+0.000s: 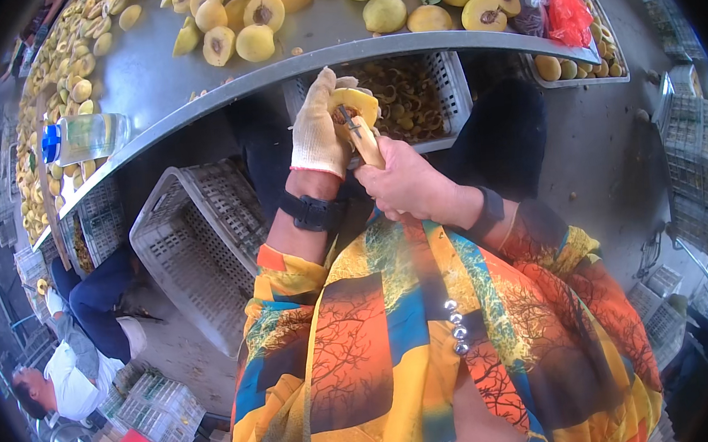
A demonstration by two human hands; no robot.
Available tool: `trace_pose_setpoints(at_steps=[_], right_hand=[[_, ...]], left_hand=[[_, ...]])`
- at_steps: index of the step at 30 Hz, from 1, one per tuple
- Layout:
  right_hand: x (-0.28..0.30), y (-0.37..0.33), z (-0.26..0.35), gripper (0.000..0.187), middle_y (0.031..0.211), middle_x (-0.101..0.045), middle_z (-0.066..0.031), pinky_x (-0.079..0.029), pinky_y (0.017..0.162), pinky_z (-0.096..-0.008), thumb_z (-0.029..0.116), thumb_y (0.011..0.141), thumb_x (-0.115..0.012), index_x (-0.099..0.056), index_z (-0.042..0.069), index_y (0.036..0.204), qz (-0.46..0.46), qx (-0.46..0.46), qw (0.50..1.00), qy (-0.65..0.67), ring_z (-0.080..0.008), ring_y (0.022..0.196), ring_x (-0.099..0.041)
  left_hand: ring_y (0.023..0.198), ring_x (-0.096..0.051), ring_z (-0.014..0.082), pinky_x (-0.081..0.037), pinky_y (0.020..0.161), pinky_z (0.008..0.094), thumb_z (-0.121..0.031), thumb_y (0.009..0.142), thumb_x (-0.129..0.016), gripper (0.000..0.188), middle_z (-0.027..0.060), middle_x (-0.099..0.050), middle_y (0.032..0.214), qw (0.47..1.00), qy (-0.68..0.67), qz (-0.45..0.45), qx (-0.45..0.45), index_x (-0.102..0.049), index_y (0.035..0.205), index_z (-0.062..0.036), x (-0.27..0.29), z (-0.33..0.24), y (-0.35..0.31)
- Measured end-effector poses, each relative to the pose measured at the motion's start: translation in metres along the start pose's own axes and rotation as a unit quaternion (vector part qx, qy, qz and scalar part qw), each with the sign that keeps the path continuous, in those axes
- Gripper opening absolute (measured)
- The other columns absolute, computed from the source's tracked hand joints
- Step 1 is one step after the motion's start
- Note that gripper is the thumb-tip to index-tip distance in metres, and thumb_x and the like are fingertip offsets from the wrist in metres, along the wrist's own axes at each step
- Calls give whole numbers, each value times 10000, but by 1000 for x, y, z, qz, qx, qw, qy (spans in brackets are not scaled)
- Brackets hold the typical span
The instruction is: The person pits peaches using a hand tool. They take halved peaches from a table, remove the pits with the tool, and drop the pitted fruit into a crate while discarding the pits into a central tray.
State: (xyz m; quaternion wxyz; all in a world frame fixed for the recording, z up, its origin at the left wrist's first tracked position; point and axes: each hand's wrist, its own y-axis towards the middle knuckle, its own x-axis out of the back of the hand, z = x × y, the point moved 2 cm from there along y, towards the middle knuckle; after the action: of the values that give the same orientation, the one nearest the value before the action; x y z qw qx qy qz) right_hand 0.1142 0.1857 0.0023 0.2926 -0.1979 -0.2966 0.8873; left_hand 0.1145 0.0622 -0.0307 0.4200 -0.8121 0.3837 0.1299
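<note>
My left hand [317, 139], in a white knit glove, is closed around a yellow peach half [359, 102] with its cut side toward my right hand. Bare and wrapped round a pitting knife with a pale wooden handle [367, 145], my right hand [411, 182] holds the metal blade against the brown centre of that fruit. Both hands are in front of the metal table's [195, 100] near edge. Below them, between my knees, a white crate [454, 88] holds brown pits and scraps. Several cut peaches [264, 12] lie on the table beyond.
A grey plastic crate [205, 233] leans at my left. On the table's left stands a clear bottle with a blue cap [85, 138]. A red plastic bag [569, 14] is at the right, near a crate of peaches [583, 70]. Another person [75, 376] sits at far left.
</note>
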Motion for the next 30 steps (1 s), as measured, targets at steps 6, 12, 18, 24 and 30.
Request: trace_pose_setpoints(at_steps=[6, 12, 18, 24, 30], right_hand=[[-3, -3, 6, 161, 562, -416, -23, -325, 323, -259, 96, 815, -480, -383, 22, 920, 14, -46, 996, 81, -94, 374, -391], [0, 0, 0, 143, 558, -403, -13, -321, 312, -248, 84, 823, -477, -383, 19, 908, 21, -42, 996, 81, -88, 358, -375], [14, 0, 14, 135, 573, -394, 22, -321, 325, -219, 101, 818, -503, -412, 61, 911, 106, -45, 991, 68, -51, 369, -365], [6, -5, 13, 58, 602, -394, 42, -283, 367, -201, 93, 837, -495, -440, 88, 857, 115, -103, 975, 161, -30, 405, -330], [5, -9, 18, 99, 612, -382, 23, -329, 365, -226, 88, 852, -487, -389, 78, 842, 151, -153, 943, 254, -48, 432, -350]], left_hand=[[616, -588, 195, -480, 586, 284, -381, 892, -509, 387, 127, -626, 766, 974, 162, -16, -156, -609, 866, -8, -4, -3, -1], [695, -594, 173, -477, 624, 270, -342, 904, -496, 366, 102, -628, 776, 971, 226, 12, -76, -620, 846, -2, -6, -12, 2], [804, -609, 255, -495, 737, 340, -380, 904, -474, 410, 151, -625, 891, 983, 102, 150, -6, -561, 981, 13, -6, -31, -11], [734, -616, 245, -508, 672, 327, -318, 878, -548, 354, 164, -626, 821, 995, 88, 49, -18, -573, 958, 26, 8, -7, 3], [628, -603, 228, -509, 587, 332, -319, 877, -542, 336, 144, -624, 788, 970, 170, 23, -172, -589, 895, 13, 1, -3, 3]])
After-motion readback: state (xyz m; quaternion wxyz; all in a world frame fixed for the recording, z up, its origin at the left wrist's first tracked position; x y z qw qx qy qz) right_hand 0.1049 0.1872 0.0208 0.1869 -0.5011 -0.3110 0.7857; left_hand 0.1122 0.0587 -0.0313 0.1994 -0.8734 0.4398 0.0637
